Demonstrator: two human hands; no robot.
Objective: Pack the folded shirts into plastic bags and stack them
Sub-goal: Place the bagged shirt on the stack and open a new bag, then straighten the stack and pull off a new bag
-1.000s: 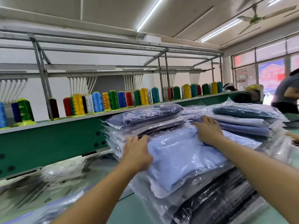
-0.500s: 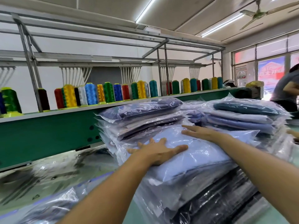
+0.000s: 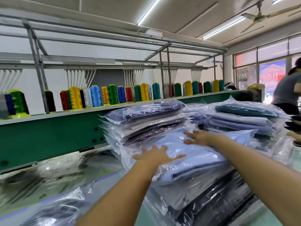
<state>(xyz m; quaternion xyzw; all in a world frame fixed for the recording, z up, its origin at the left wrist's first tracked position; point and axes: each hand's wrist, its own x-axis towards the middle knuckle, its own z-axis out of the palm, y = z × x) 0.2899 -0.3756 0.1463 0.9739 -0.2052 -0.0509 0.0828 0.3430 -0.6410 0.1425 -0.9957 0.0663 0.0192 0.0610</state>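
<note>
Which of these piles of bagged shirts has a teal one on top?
The far right pile: its top bag holds a teal shirt. The back left pile is topped with dark purple, the nearest pile with light blue.

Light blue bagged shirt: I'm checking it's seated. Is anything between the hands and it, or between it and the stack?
Nothing visible: left hand and right hand lie flat on the light blue bagged shirt, atop the near stack.
</note>
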